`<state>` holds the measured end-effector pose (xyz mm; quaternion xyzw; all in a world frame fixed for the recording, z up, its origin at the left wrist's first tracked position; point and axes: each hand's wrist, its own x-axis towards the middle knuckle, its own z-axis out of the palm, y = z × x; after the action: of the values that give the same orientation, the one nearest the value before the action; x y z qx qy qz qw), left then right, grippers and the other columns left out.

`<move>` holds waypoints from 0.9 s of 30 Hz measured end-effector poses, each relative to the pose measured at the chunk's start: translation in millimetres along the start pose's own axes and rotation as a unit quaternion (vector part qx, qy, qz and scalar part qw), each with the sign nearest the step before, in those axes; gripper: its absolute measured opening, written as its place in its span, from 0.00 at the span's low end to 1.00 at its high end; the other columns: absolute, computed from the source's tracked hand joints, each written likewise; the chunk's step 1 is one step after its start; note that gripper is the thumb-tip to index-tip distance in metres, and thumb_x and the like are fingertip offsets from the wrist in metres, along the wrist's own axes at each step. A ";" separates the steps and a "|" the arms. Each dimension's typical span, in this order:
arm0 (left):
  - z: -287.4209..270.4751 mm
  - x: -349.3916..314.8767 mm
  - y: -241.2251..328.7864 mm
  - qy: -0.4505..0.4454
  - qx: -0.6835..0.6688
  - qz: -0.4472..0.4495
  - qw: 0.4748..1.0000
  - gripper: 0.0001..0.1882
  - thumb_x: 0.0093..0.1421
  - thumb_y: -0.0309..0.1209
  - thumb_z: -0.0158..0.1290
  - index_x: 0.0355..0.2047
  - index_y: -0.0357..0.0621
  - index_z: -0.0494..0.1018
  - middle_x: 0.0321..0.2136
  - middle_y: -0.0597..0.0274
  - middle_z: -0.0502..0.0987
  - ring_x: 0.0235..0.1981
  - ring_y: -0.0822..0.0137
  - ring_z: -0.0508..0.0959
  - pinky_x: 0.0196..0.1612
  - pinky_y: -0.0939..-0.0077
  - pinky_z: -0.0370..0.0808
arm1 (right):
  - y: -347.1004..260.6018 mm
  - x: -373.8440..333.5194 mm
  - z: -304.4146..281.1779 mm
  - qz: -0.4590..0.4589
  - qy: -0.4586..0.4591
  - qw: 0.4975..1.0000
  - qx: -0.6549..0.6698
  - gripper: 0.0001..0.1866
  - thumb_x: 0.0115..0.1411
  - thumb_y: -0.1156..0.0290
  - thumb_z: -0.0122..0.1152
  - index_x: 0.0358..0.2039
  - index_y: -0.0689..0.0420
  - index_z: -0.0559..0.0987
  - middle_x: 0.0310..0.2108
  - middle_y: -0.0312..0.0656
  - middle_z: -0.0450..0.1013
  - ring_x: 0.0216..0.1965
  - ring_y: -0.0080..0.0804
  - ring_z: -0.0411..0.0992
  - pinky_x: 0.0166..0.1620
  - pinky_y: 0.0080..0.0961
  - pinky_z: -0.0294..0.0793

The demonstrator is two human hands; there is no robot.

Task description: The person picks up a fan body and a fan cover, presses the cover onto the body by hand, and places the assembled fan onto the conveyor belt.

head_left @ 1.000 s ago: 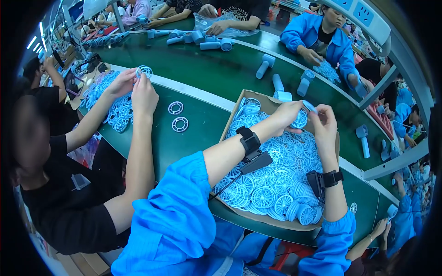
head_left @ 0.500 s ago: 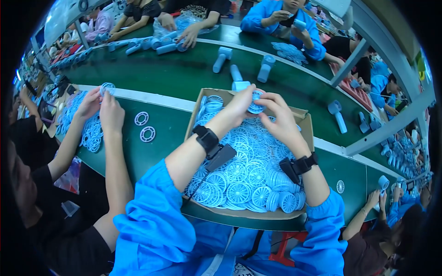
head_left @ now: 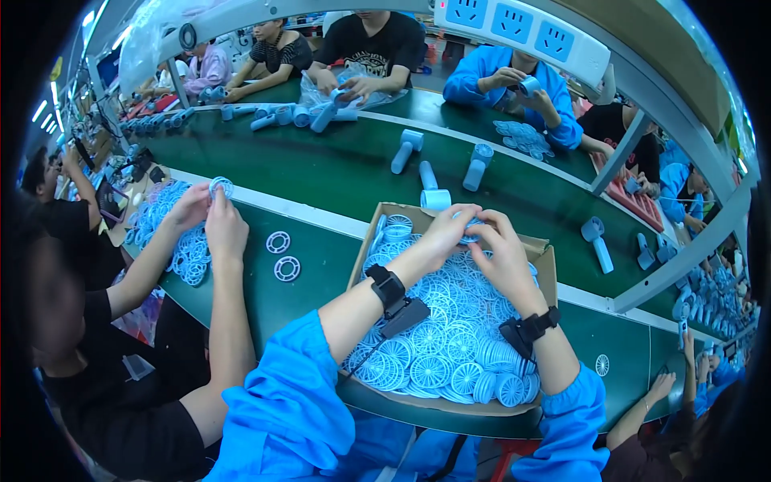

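Over the far side of an open cardboard box (head_left: 548, 277), my left hand (head_left: 444, 243) and my right hand (head_left: 504, 261) come together. Between their fingertips is a small round light-blue grille (head_left: 468, 233), mostly covered by the fingers. I cannot tell whether it is one piece or several. Below my hands, the box is filled with many spoked light-blue round grilles (head_left: 430, 371), some stacked on edge at the near right. Just beyond the box lies a light-blue handheld fan body (head_left: 435, 198).
More fan bodies (head_left: 478, 167) lie on the green belt (head_left: 337, 173) beyond a pale rail. Two pale rings (head_left: 287, 268) lie left of the box, a single white grille (head_left: 602, 365) right. At left, a co-worker's hands (head_left: 225, 229) hold rings. A metal post (head_left: 683, 249) rises at right.
The whole scene has shifted down and slightly right as my head moved, bringing a power strip into view. My hands stay together on the grille. A co-worker opposite has raised a fan body.
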<state>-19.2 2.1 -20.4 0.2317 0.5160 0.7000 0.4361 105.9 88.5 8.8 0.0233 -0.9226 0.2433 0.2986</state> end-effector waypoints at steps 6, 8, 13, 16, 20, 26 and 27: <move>9.7 -2.8 -2.5 0.034 0.022 0.008 0.999 0.22 0.65 0.47 0.45 0.52 0.48 0.65 0.38 0.64 0.71 0.36 0.73 0.72 0.33 0.74 0.72 | 4.4 1.0 1.7 0.033 0.015 0.998 0.051 0.13 0.49 0.79 0.63 0.36 0.58 0.73 0.49 0.46 0.65 0.43 0.43 0.71 0.42 0.31 0.73; 8.1 -2.0 1.6 0.035 0.057 -0.009 0.998 0.22 0.66 0.47 0.44 0.52 0.46 0.64 0.41 0.63 0.71 0.42 0.71 0.73 0.39 0.73 0.75 | 12.6 3.1 5.0 -0.024 0.035 0.999 -0.027 0.13 0.49 0.78 0.64 0.35 0.59 0.71 0.48 0.47 0.65 0.45 0.45 0.69 0.44 0.33 0.72; 12.0 -1.0 -0.1 0.030 0.069 0.010 0.997 0.22 0.66 0.47 0.44 0.52 0.47 0.64 0.41 0.63 0.72 0.40 0.71 0.73 0.37 0.74 0.74 | 16.8 1.2 5.2 0.013 0.020 0.999 0.031 0.18 0.48 0.77 0.64 0.39 0.60 0.68 0.46 0.48 0.66 0.46 0.47 0.68 0.46 0.34 0.70; 14.8 -0.8 -0.8 0.030 0.092 0.021 0.995 0.20 0.65 0.43 0.47 0.52 0.45 0.65 0.44 0.60 0.73 0.41 0.72 0.74 0.39 0.75 0.73 | 17.1 -0.5 4.7 0.070 0.023 0.996 0.041 0.25 0.47 0.77 0.65 0.46 0.59 0.67 0.45 0.48 0.67 0.48 0.47 0.68 0.47 0.34 0.70; 9.4 0.0 -5.6 0.037 0.098 0.103 0.989 0.19 0.61 0.37 0.53 0.48 0.41 0.68 0.40 0.59 0.74 0.42 0.72 0.74 0.42 0.78 0.72 | 13.5 1.1 11.5 0.072 0.035 0.996 0.031 0.35 0.46 0.79 0.63 0.56 0.60 0.62 0.51 0.49 0.64 0.53 0.44 0.64 0.53 0.31 0.67; 10.7 1.9 -24.3 0.115 0.288 0.174 0.935 0.25 0.55 0.39 0.56 0.49 0.40 0.65 0.42 0.47 0.74 0.42 0.58 0.76 0.45 0.67 0.72 | 13.1 -4.2 17.1 0.100 -0.030 0.994 0.038 0.38 0.45 0.80 0.63 0.59 0.59 0.61 0.55 0.50 0.62 0.59 0.48 0.59 0.60 0.35 0.60; 13.4 -0.2 -22.2 0.111 0.293 0.146 0.938 0.26 0.55 0.39 0.56 0.50 0.40 0.63 0.44 0.44 0.73 0.43 0.54 0.76 0.45 0.64 0.72 | 16.0 -5.5 17.2 0.092 -0.051 0.994 0.029 0.39 0.44 0.81 0.63 0.59 0.58 0.61 0.55 0.50 0.61 0.59 0.48 0.59 0.60 0.35 0.60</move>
<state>-0.5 10.8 -36.0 0.3428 0.7038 0.5950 0.1821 98.1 94.1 -13.3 -0.0402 -0.9273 0.2950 0.2269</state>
